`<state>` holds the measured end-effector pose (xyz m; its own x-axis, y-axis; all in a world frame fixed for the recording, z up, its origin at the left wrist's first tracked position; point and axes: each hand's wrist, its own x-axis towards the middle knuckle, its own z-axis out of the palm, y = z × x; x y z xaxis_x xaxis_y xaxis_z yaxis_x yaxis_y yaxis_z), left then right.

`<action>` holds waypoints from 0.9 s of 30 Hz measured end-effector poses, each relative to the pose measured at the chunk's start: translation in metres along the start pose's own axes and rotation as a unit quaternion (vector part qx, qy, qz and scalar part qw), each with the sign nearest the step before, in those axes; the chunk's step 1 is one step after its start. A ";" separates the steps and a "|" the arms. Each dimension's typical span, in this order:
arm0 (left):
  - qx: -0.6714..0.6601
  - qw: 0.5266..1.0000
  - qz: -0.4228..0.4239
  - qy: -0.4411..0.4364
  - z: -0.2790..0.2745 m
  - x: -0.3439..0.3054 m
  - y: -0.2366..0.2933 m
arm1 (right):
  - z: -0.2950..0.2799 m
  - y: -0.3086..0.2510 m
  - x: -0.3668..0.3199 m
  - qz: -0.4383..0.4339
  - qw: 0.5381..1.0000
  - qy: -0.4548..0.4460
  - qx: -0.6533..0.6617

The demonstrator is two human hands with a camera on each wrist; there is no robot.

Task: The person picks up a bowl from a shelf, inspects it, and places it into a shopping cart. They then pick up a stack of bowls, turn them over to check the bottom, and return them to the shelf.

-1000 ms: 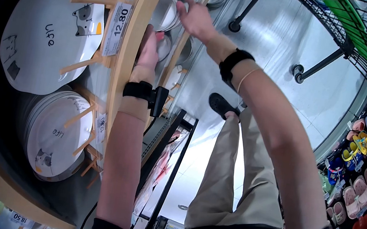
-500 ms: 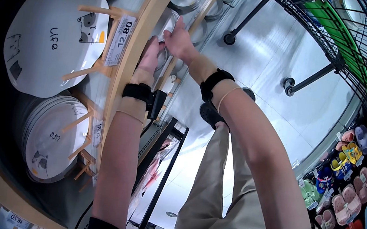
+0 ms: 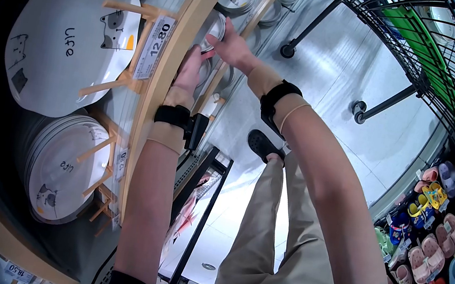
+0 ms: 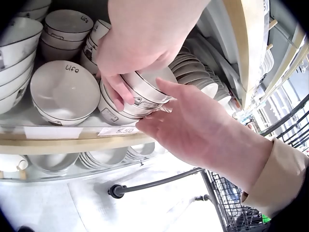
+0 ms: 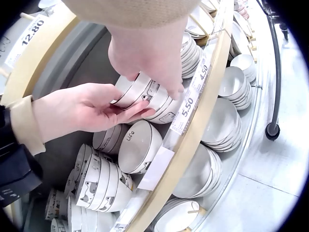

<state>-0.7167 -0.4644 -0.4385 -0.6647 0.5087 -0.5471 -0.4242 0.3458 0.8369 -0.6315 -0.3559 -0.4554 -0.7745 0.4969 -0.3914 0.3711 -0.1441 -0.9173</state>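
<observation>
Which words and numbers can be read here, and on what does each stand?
"12.80": upper shelf tag.
"Life": cat plate; also single bowl.
"5.50": lower shelf tag, under the held bowl stack.
"4.50": neighbouring tag.
"18.50": bottom tag.
Small tag by the plate stack: too blurred.

- Your left hand (image 4: 145,38) comes down from the top edge, its fingers (image 4: 117,94) curled against the side of a white ceramic bowl with a dark rim (image 4: 149,89).
- That bowl sits tilted on top of a stack of matching white bowls (image 4: 113,113).
- Your right hand (image 4: 193,128), in a beige sleeve (image 4: 280,179), reaches in from the right, thumb at the bowl's rim and fingers against the stack's front.
- Just to the left stands a white bowl lettered "Life" (image 4: 65,89).
- A white price tag reading 5.50 (image 4: 116,130) sits on the pale wooden shelf edge (image 4: 58,144).
- Under that shelf lie stacked white plates (image 4: 108,157).
</observation>
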 end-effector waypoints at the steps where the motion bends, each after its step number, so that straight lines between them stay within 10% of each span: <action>1: 0.009 1.000 -0.001 0.009 0.001 0.002 -0.001 | 0.004 0.007 0.005 -0.014 1.000 0.009 0.012; 6: 0.040 0.998 -0.014 0.040 -0.001 0.012 -0.006 | 0.031 0.024 0.017 -0.062 0.987 0.127 -0.072; 27: 0.014 0.997 0.044 0.054 0.009 0.002 0.003 | 0.002 0.013 0.004 -0.038 0.999 -0.021 -0.008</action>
<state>-0.7139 -0.4553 -0.4375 -0.7613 0.4513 -0.4656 -0.3449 0.3263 0.8801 -0.6306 -0.3571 -0.4685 -0.8218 0.4686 -0.3241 0.3188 -0.0933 -0.9432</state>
